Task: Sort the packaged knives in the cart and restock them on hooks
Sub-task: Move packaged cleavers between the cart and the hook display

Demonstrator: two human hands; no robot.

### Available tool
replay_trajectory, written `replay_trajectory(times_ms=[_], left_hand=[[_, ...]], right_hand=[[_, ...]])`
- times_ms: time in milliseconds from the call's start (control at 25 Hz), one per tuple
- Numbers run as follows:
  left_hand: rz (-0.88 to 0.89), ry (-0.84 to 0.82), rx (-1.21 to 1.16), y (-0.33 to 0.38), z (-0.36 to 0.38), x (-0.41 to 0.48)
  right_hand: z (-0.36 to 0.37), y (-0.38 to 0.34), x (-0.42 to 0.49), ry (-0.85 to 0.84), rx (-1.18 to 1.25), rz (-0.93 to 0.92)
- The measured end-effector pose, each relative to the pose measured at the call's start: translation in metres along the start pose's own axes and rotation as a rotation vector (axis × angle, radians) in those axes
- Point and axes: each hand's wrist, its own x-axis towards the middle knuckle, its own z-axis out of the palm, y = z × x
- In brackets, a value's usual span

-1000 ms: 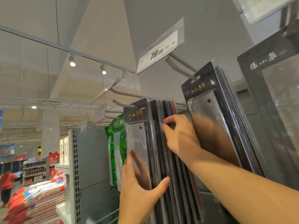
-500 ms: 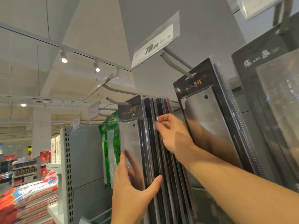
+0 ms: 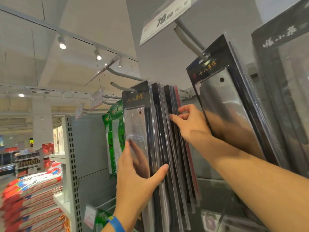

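We face a grey shelf panel in a large shop, with track lights overhead and stacked red sacks low at the left. Since a second ago both hands stay on the same row, but the right forefinger has straightened. The packaged knives hang in a row on a hook, beside green packs. Our left hand grips the front packs, thumb round their edge. Our right hand pinches a rear pack's edge. A wire basket shows below, its contents unclear.
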Motion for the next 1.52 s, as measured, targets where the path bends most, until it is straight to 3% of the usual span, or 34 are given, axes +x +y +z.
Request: replay_trajectory(times_ms=[600, 760, 880, 1160, 1520], left_hand=[[0.013, -0.012, -0.039, -0.003, 0.006, -0.002], [0.006, -0.024, -0.050, -0.004, 0.006, -0.001], [0.019, -0.014, -0.051, -0.006, 0.005, 0.000], [0.010, -0.018, -0.066, -0.005, 0.004, -0.001], [0.010, -0.019, -0.047, -0.006, 0.006, -0.001]], right_hand=[[-0.002, -0.010, -0.011, -0.228, -0.006, -0.107], [0.000, -0.002, -0.010, -0.052, -0.066, -0.195], [-0.001, 0.002, 0.000, 0.080, -0.090, -0.047], [0.004, 0.014, 0.008, -0.008, 0.142, -0.034], [0.000, 0.015, 0.009, -0.165, 0.152, -0.083]])
